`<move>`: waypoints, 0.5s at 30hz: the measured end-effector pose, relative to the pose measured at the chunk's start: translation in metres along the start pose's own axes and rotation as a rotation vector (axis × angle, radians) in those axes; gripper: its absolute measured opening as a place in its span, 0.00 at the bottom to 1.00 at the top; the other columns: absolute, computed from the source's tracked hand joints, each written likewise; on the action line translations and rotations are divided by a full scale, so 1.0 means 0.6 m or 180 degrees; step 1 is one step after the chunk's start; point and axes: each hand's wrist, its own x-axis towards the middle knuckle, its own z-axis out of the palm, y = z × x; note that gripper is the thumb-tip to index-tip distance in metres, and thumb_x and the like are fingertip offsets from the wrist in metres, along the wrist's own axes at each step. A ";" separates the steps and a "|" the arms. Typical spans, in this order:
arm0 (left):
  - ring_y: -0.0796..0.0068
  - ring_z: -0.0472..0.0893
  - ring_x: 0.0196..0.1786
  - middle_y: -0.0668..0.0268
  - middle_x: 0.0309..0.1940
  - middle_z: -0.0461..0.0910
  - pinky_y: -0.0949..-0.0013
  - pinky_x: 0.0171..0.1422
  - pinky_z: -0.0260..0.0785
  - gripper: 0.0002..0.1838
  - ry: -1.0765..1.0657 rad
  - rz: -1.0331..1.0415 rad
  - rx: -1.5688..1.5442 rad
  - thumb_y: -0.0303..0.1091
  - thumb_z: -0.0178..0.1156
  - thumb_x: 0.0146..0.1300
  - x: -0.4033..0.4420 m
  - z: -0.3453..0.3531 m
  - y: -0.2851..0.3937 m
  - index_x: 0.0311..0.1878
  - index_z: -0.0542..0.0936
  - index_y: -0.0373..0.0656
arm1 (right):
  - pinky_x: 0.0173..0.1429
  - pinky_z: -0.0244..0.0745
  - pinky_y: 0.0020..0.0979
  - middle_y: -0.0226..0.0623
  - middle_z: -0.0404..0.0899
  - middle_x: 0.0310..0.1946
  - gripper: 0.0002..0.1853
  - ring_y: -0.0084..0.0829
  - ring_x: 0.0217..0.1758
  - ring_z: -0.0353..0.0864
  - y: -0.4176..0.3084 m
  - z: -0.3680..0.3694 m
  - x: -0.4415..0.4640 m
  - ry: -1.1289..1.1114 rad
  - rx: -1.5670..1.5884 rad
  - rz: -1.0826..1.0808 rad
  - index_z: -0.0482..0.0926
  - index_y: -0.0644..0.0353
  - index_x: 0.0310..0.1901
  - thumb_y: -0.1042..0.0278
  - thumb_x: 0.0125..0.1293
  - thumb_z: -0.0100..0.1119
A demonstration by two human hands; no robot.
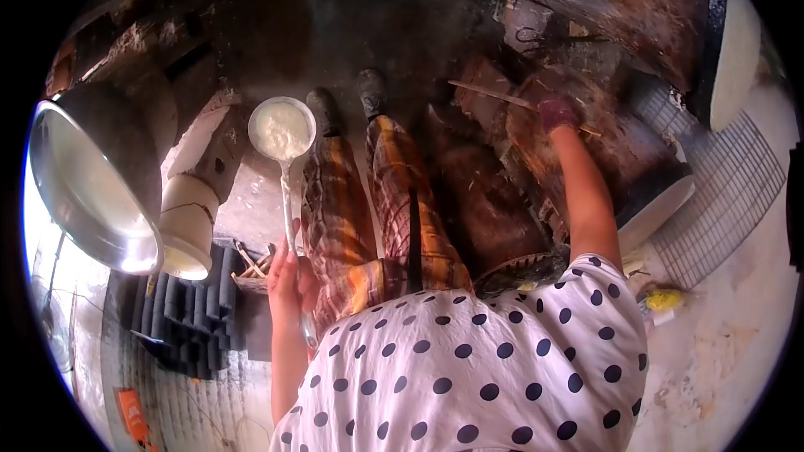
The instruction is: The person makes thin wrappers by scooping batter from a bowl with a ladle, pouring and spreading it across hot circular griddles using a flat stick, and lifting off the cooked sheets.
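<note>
The ladle (286, 192) I hold: smooth and metal-looking, with a wet, lumpy white mass (283, 129) in it. Left of the ladle: a basin (126, 238) of smooth, glossy metal and, between the two, a matt, plastic-looking bucket (186, 216). Right of the ladle: my trousers (339, 201) of matt cloth; farther right, my stick (494, 94) of dull wood and a metal wire grid (720, 192). Nearer me than the ladle: my matt cloth shirt (452, 360).

My ladle (286, 188), loaded with white stuff (283, 129)
Bowl ahead left, handle toward me; a thin stick (490, 94) slants at my right.
</note>
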 end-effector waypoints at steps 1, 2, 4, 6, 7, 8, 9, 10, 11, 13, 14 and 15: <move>0.86 0.54 0.09 0.76 0.12 0.56 0.79 0.11 0.45 0.26 0.0002 0.0005 0.0006 0.36 0.46 0.73 0.002 0.004 0.000 0.71 0.58 0.40 | 0.57 0.75 0.46 0.38 0.77 0.54 0.16 0.45 0.57 0.77 0.000 0.007 0.010 0.0031 0.0053 -0.0006 0.82 0.49 0.49 0.63 0.67 0.45; 0.86 0.54 0.09 0.76 0.12 0.56 0.79 0.11 0.45 0.26 0.0014 0.0010 -0.0005 0.36 0.46 0.73 0.003 0.008 0.000 0.71 0.58 0.40 | 0.57 0.75 0.45 0.38 0.78 0.54 0.16 0.45 0.57 0.77 0.002 0.011 0.018 0.0062 0.0107 -0.0012 0.82 0.50 0.49 0.63 0.67 0.46; 0.86 0.54 0.09 0.76 0.12 0.55 0.79 0.11 0.45 0.26 0.0028 0.0020 -0.0010 0.36 0.46 0.72 -0.001 0.017 -0.001 0.71 0.58 0.40 | 0.57 0.75 0.45 0.42 0.77 0.54 0.16 0.44 0.57 0.77 -0.001 -0.013 -0.001 -0.0001 -0.0023 -0.0055 0.81 0.51 0.49 0.62 0.67 0.44; 0.85 0.54 0.08 0.75 0.12 0.55 0.78 0.11 0.45 0.26 -0.0014 0.0010 -0.0037 0.36 0.45 0.73 -0.014 0.028 0.000 0.71 0.57 0.41 | 0.57 0.75 0.45 0.45 0.76 0.54 0.17 0.43 0.57 0.78 0.002 -0.027 -0.024 -0.0064 -0.0152 -0.0098 0.81 0.53 0.49 0.62 0.68 0.43; 0.85 0.54 0.08 0.75 0.12 0.55 0.78 0.11 0.45 0.26 -0.0012 0.0015 -0.0031 0.36 0.45 0.73 -0.024 0.031 0.001 0.71 0.57 0.41 | 0.55 0.76 0.44 0.44 0.77 0.54 0.16 0.42 0.56 0.79 0.006 -0.030 -0.036 -0.0008 -0.0220 -0.0143 0.82 0.53 0.48 0.61 0.67 0.44; 0.84 0.54 0.08 0.75 0.12 0.55 0.77 0.11 0.45 0.26 0.0011 0.0027 0.0024 0.37 0.44 0.73 -0.036 0.033 0.003 0.71 0.57 0.41 | 0.52 0.78 0.43 0.43 0.78 0.54 0.16 0.40 0.55 0.80 0.011 -0.034 -0.050 0.0048 -0.0289 -0.0187 0.82 0.53 0.48 0.61 0.67 0.45; 0.84 0.55 0.08 0.75 0.12 0.55 0.77 0.11 0.46 0.26 -0.0002 0.0068 0.0061 0.37 0.44 0.73 -0.042 0.036 0.000 0.72 0.57 0.41 | 0.50 0.78 0.43 0.40 0.79 0.52 0.16 0.39 0.54 0.80 0.012 -0.016 -0.040 -0.0036 -0.0582 -0.0530 0.83 0.53 0.46 0.61 0.67 0.45; 0.84 0.55 0.08 0.75 0.12 0.55 0.77 0.11 0.46 0.26 -0.0036 0.0102 0.0049 0.37 0.44 0.73 -0.052 0.037 0.000 0.72 0.57 0.41 | 0.48 0.79 0.42 0.38 0.81 0.50 0.15 0.37 0.53 0.81 0.012 0.011 -0.030 -0.0123 -0.0879 -0.0870 0.83 0.52 0.45 0.61 0.66 0.46; 0.84 0.55 0.08 0.75 0.11 0.55 0.77 0.10 0.46 0.26 -0.0078 0.0131 -0.0137 0.37 0.43 0.73 -0.067 0.035 0.000 0.72 0.56 0.42 | 0.47 0.79 0.42 0.36 0.82 0.47 0.15 0.38 0.51 0.82 -0.016 0.011 -0.070 0.0015 -0.0779 -0.0829 0.83 0.51 0.44 0.61 0.65 0.46; 0.83 0.56 0.08 0.75 0.12 0.55 0.77 0.10 0.49 0.26 -0.0241 0.0131 -0.0496 0.37 0.42 0.74 -0.114 0.019 0.005 0.72 0.56 0.45 | 0.50 0.77 0.41 0.37 0.84 0.43 0.15 0.39 0.48 0.82 -0.101 0.037 -0.209 0.0618 -0.0532 -0.0769 0.82 0.51 0.45 0.59 0.63 0.49; 0.84 0.57 0.08 0.75 0.14 0.57 0.78 0.10 0.49 0.25 -0.0244 0.0065 -0.1022 0.36 0.40 0.75 -0.148 0.006 0.009 0.72 0.55 0.47 | 0.48 0.77 0.39 0.41 0.83 0.42 0.13 0.39 0.46 0.83 -0.148 0.002 -0.280 0.0509 -0.0174 -0.1335 0.80 0.52 0.45 0.59 0.66 0.47; 0.84 0.57 0.09 0.75 0.15 0.58 0.79 0.10 0.49 0.24 -0.0392 -0.0031 -0.1720 0.36 0.39 0.75 -0.189 -0.007 0.021 0.72 0.55 0.47 | 0.52 0.75 0.41 0.44 0.81 0.44 0.15 0.43 0.49 0.81 -0.187 0.086 -0.297 0.0808 0.0136 -0.1931 0.80 0.54 0.44 0.54 0.65 0.50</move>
